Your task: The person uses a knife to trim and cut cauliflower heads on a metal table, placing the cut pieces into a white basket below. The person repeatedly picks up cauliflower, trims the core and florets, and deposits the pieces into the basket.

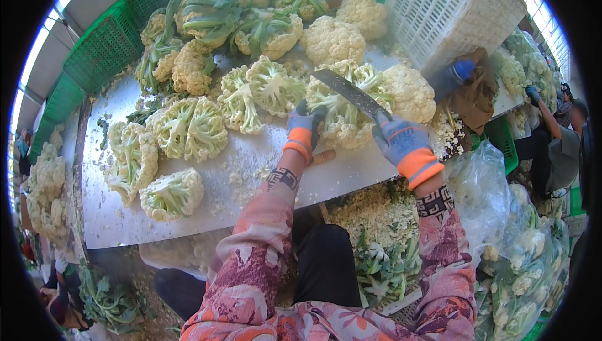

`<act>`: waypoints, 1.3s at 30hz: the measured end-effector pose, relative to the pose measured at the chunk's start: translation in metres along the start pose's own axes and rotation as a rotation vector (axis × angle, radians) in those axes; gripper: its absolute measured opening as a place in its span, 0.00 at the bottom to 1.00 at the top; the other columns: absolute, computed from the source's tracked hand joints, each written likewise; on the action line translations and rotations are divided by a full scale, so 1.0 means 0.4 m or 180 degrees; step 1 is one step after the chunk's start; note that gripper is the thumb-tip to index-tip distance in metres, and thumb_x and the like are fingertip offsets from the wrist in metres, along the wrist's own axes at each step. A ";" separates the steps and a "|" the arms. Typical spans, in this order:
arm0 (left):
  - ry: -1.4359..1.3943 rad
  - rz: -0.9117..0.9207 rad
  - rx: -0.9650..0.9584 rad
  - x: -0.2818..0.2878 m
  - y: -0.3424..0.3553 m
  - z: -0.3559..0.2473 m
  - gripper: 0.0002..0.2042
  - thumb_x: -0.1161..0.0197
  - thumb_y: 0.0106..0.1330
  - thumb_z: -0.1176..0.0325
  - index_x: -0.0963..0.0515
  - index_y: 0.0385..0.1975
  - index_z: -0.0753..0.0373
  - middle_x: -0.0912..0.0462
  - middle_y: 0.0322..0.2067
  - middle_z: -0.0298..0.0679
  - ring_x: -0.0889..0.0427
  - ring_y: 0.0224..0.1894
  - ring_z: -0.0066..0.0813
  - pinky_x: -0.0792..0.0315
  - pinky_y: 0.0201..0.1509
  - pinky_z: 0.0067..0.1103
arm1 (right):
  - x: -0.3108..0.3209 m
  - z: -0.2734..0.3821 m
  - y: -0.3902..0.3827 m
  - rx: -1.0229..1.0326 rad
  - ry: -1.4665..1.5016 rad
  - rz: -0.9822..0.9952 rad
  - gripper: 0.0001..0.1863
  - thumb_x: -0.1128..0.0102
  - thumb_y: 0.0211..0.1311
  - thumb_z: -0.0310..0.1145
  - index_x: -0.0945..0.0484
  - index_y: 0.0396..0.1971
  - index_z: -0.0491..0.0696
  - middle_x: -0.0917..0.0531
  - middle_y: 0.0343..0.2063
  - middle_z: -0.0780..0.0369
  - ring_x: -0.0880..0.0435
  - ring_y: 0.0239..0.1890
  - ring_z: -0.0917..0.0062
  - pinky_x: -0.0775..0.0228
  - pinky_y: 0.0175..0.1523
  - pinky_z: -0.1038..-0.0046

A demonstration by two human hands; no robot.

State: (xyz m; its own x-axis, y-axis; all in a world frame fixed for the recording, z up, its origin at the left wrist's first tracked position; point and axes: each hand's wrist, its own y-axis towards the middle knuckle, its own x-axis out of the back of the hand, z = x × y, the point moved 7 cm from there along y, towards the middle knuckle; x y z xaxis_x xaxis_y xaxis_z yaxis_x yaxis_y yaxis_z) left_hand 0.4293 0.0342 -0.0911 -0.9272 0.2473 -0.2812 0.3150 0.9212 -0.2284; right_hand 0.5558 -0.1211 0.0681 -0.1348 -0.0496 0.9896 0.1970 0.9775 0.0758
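My right hand (401, 143), in a grey glove with an orange cuff, grips a knife whose long dark blade (346, 91) lies across a cut cauliflower (345, 125). My left hand (304, 128), gloved the same way, has its fingers curled against that cauliflower's left side. A wooden piece (323, 156), perhaps a handle, lies just below. Cut cauliflower chunks (194, 128) spread over the pale metal table (138, 228) to the left, and whole heads (332, 39) and leafy ones (269, 31) sit behind. Another head (407, 93) touches the right of the one under the blade.
Green crates (100, 49) line the back; a white crate (445, 12) and blue-capped bottle (461, 71) stand right. Trimmings (382, 259) lie below the table edge, beside bagged cauliflower (514, 266). Co-workers are at far right (561, 146) and lower left (59, 294).
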 end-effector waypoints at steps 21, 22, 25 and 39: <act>0.0409 -0.0224 -0.0115 0.002 0.028 0.056 0.26 0.32 0.60 0.68 0.30 0.57 0.69 0.20 0.48 0.41 0.23 0.44 0.27 0.26 0.47 0.23 | -0.108 -0.139 0.150 -0.1684 0.3783 -0.0833 0.18 0.43 0.63 0.42 0.20 0.45 0.46 0.17 0.27 0.58 0.19 0.22 0.70 0.26 0.28 0.68; 0.0306 -0.0187 -0.0079 -0.003 0.018 0.046 0.26 0.32 0.60 0.68 0.30 0.57 0.69 0.20 0.47 0.41 0.23 0.44 0.27 0.26 0.47 0.23 | -0.055 -0.133 0.103 -0.1821 0.4236 -0.0800 0.18 0.42 0.63 0.42 0.21 0.46 0.46 0.18 0.25 0.61 0.21 0.20 0.73 0.28 0.26 0.71; 0.0141 -0.0026 -0.0080 -0.005 0.015 0.036 0.25 0.32 0.60 0.67 0.29 0.56 0.68 0.19 0.46 0.41 0.23 0.43 0.27 0.26 0.46 0.23 | 0.001 -0.137 0.000 -0.1969 0.4800 -0.0775 0.16 0.40 0.63 0.41 0.20 0.45 0.46 0.21 0.21 0.65 0.24 0.16 0.81 0.33 0.20 0.78; 0.0151 -0.0085 0.0083 -0.024 -0.052 -0.025 0.24 0.32 0.58 0.66 0.27 0.53 0.68 0.18 0.42 0.40 0.22 0.39 0.26 0.26 0.43 0.21 | -0.014 -0.105 -0.215 -0.1839 0.3612 -0.0517 0.18 0.41 0.62 0.37 0.22 0.50 0.45 0.19 0.25 0.60 0.22 0.21 0.77 0.29 0.24 0.75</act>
State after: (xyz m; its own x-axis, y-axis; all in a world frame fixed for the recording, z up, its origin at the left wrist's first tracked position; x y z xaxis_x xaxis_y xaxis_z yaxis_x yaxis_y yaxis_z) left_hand 0.4295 0.0157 -0.0742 -0.9438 0.2372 -0.2302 0.2945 0.9197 -0.2597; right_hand 0.5806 -0.2135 0.0611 0.6458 -0.5841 0.4916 0.6853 0.7274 -0.0359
